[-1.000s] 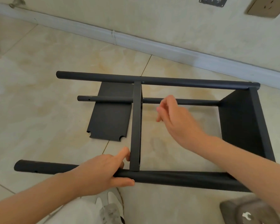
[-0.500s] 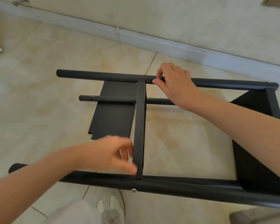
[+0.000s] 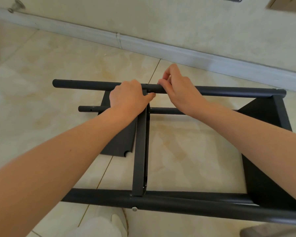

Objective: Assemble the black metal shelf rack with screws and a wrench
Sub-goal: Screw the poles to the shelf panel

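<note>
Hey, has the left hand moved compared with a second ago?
Yes. The left hand left the near tube and went along the middle shelf, away from the person; it now grips the far tube where that shelf meets it.

left grip (image 3: 126,97) curled palm-down; right grip (image 3: 179,90) beside it, fingertips bunched.

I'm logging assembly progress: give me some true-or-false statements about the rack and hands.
1. The left hand and the right hand are both at the far pole. True.
2. A screw head shows on the near pole. True.
3. The right hand holds a wrench. False: its fingertips only pinch at the far pole.
4. The loose panel lies right of the middle shelf. False: it lies left of it.
</note>
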The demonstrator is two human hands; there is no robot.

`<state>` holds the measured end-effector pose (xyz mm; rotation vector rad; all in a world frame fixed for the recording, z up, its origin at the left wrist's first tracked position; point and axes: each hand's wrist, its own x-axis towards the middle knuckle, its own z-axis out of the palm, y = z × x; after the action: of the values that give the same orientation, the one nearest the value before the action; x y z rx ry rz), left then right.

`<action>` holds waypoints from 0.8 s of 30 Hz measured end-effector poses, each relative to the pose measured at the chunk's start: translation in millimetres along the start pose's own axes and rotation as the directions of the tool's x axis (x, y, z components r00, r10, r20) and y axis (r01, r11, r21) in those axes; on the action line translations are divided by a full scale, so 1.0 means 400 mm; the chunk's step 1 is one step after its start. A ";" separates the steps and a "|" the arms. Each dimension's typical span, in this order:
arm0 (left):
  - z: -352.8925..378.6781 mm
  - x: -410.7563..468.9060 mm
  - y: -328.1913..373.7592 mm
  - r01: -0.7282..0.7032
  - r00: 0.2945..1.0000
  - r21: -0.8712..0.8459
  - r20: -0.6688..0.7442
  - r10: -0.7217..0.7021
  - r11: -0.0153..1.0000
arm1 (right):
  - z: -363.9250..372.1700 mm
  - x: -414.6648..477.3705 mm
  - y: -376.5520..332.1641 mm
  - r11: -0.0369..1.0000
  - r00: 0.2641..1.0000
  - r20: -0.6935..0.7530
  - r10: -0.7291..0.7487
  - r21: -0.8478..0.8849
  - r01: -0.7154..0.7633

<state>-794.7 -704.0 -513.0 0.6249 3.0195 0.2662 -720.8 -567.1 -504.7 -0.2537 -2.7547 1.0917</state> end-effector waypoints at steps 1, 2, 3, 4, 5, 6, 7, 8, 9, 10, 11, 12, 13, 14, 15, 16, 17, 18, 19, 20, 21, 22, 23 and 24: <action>0.003 0.003 0.001 0.003 1.000 0.002 -0.015 -0.003 1.000 | -0.002 0.000 0.001 1.000 1.000 0.009 0.003 0.016 -0.003; 0.006 0.004 0.002 0.004 1.000 0.003 -0.025 -0.004 1.000 | -0.003 -0.001 0.002 1.000 1.000 0.016 0.005 0.025 -0.005; 0.009 0.005 0.003 0.005 1.000 0.002 -0.030 -0.005 1.000 | -0.004 -0.001 0.003 1.000 1.000 0.019 0.005 0.031 -0.006; 0.011 0.005 0.006 0.004 0.999 0.000 -0.034 -0.004 1.000 | -0.005 -0.002 0.004 0.999 1.000 0.019 0.006 0.036 -0.007; 0.011 0.005 0.008 0.004 0.999 -0.002 -0.039 -0.004 1.000 | -0.006 -0.003 0.004 0.999 1.000 0.021 0.007 0.040 -0.007; 0.011 0.005 0.011 0.005 0.999 -0.006 -0.045 -0.005 1.000 | -0.008 -0.003 0.005 0.999 1.000 0.024 0.006 0.041 -0.007; 0.011 0.004 0.014 0.006 0.999 -0.011 -0.052 -0.007 1.000 | -0.009 -0.003 0.006 0.999 1.000 0.029 0.006 0.042 -0.007; 0.011 0.003 0.018 0.008 0.998 -0.016 -0.054 -0.009 1.000 | -0.011 -0.003 0.006 0.999 0.999 0.033 0.007 0.042 -0.008; 0.011 0.001 0.021 0.009 0.999 -0.018 -0.053 -0.010 1.000 | -0.012 -0.003 0.007 0.999 0.999 0.036 0.009 0.042 -0.010; 0.011 0.001 0.025 0.011 0.999 -0.018 -0.049 -0.012 1.000 | -0.014 -0.003 0.007 0.999 0.999 0.038 0.010 0.042 -0.011; 0.010 0.000 0.030 0.013 0.999 -0.017 -0.046 -0.014 1.000 | -0.015 -0.004 0.008 0.999 0.999 0.039 0.009 0.040 -0.011; 0.010 -0.001 0.033 0.015 0.999 -0.017 -0.045 -0.016 1.000 | -0.017 -0.004 0.009 0.999 0.999 0.040 0.007 0.035 -0.009; 0.009 -0.001 0.036 0.018 0.999 -0.018 -0.042 -0.018 1.000 | -0.017 -0.005 0.009 1.000 0.999 0.041 0.004 0.031 -0.006; 0.009 -0.001 0.038 0.019 0.999 -0.016 -0.040 -0.020 1.000 | -0.018 -0.005 0.010 1.000 0.999 0.042 0.002 0.028 -0.003; 0.008 -0.001 0.040 0.020 0.999 -0.011 -0.040 -0.020 1.000 | -0.018 -0.005 0.011 1.000 0.999 0.041 0.000 0.028 -0.001; 0.009 0.000 0.042 0.021 0.999 -0.008 -0.041 -0.022 1.000 | -0.018 -0.004 0.012 1.000 0.999 0.039 -0.002 0.030 0.001; 0.009 0.000 0.044 0.025 0.999 -0.007 -0.042 -0.025 1.000 | -0.019 -0.003 0.013 0.999 0.999 0.038 -0.002 0.035 0.001; 0.009 0.000 0.046 0.028 0.999 -0.009 -0.042 -0.028 1.000 | -0.019 -0.002 0.014 0.999 0.999 0.036 0.000 0.042 -0.001; 0.009 0.000 0.048 0.029 0.999 -0.010 -0.042 -0.030 1.000 | -0.020 -0.001 0.016 0.999 0.999 0.035 0.001 0.048 -0.003; 0.010 0.002 0.049 0.028 0.999 -0.011 -0.043 -0.028 1.000 | -0.020 0.000 0.017 0.999 0.999 0.034 0.002 0.051 -0.004; 0.010 0.003 0.050 0.025 0.999 -0.009 -0.046 -0.025 1.000 | -0.019 0.001 0.017 0.999 0.999 0.033 0.002 0.051 -0.004; 0.010 0.004 0.051 0.021 0.999 -0.005 -0.049 -0.021 1.000 | -0.018 0.001 0.018 0.999 1.000 0.031 0.002 0.050 -0.004; 0.011 0.005 0.050 0.018 0.999 -0.003 -0.051 -0.018 1.000 | -0.016 0.002 0.018 0.999 1.000 0.030 0.003 0.049 -0.004; 0.012 0.006 0.049 0.017 0.999 -0.003 -0.051 -0.017 1.000 | -0.015 0.003 0.019 0.999 1.000 0.030 0.006 0.049 -0.007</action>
<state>-788.9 -684.5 -514.1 0.6017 3.0710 0.2901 -719.8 -557.4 -505.4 -0.2417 -2.7505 1.1730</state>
